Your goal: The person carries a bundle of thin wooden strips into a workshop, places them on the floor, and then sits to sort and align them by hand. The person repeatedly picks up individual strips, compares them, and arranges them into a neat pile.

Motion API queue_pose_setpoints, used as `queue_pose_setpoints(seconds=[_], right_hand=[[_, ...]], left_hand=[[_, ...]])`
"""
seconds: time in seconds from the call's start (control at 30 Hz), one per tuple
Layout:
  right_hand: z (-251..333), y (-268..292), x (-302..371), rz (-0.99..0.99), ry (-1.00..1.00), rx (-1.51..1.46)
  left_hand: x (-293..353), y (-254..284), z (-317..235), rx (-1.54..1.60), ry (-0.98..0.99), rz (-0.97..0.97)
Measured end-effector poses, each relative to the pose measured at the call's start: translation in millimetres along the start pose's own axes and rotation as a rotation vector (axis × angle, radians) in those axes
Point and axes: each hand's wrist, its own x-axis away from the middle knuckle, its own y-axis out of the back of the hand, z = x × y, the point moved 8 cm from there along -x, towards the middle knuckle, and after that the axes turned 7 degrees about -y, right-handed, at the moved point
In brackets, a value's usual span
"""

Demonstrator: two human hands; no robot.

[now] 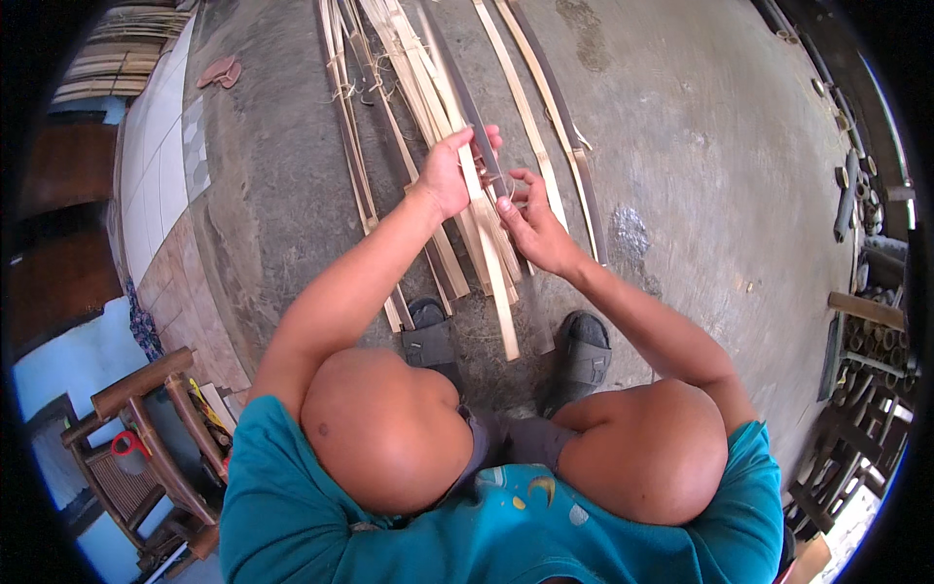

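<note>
Split bamboo strips (498, 271), pale on one face and dark on the other, run away from me between my feet. My left hand (448, 177) is closed round a pale strip and a dark strip, its fingers partly behind them. Just nearer to me, my right hand (537, 226) has its thumb and fingers bent against the edge of the dark strip (457, 68). A thin curled fibre shows by these fingertips; whether they pinch it I cannot tell. More bamboo strips (409, 58) lie under and beyond my hands.
Tied strips (342, 107) lie on the concrete floor to the left, and loose strips (559, 107) to the right. My sandals (585, 352) flank the near ends. A wooden chair (146, 448) stands at lower left, stacked bamboo tubes (876, 341) at far right, a pink sandal (222, 71) at upper left.
</note>
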Motion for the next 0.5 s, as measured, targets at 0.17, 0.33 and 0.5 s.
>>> queue_pose_setpoints(seconds=[0.17,0.33,0.5], right_hand=[[1,-29,18,0.459,-0.218,-0.168],[-2,-35,20,0.527,-0.243,-0.113],[-4,-38,22,0.533,-0.261,-0.163]], left_hand=[[-6,2,-23,0.148,-0.084,0.075],[-5,14,-20,0.096,-0.076,0.001],[-1,16,-16,-0.044,-0.089,-0.099]])
